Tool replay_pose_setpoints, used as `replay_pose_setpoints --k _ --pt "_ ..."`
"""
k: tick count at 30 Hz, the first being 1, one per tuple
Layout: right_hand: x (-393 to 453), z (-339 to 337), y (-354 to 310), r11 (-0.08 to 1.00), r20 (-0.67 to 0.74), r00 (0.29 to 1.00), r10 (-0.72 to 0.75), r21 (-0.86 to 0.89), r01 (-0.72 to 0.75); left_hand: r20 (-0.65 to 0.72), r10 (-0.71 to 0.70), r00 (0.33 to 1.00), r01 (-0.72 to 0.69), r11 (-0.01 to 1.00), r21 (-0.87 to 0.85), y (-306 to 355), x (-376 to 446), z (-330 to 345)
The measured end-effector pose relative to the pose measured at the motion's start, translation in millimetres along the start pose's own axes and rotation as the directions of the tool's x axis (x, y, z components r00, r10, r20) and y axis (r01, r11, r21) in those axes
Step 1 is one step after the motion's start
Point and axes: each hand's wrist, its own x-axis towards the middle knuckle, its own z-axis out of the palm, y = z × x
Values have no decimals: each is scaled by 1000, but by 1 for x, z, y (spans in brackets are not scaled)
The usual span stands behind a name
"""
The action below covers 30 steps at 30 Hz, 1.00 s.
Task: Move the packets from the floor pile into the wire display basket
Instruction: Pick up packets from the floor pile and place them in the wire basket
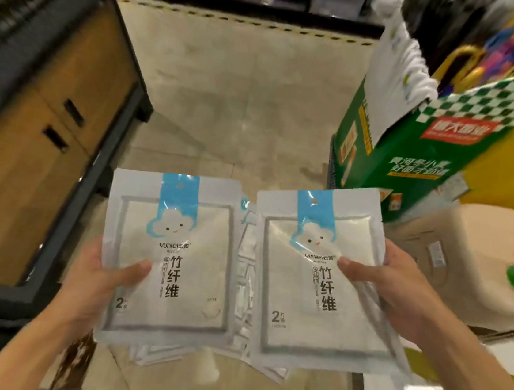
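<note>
Shop floor (228, 95): left hand (96, 276) and right hand (398, 294) are each pinching packets (171, 259) (thumb on top) — loose stacks risk sliding out.

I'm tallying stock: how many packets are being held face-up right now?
2: one packet in the left hand, one packet in the right hand. More may lie stacked beneath each; edges show underneath.

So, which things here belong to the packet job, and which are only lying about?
Job: left hand gripping left packet; right hand gripping right packet; more packets beneath.
Lying about: green carton, wooden cabinet, beige box.
</note>
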Motion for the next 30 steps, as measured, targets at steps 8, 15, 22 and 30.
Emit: replay_pose_setpoints --k 8,15,22,30 --pt "-128 98 -141 988 162 974 -157 21 156 -159 174 972 -183 982 -48 160 -147 -91" --pt "-211 182 -216 963 401 878 -260 43 265 -372 305 877 -342 939 -36 228 -286 -154" --pt "-271 242 -244 925 616 716 -328 55 376 -626 284 726 -424 902 -84 223 -423 -165" --pt "-326 290 -227 900 847 473 -243 15 435 -880 143 452 -481 870 -105 168 -555 -107"
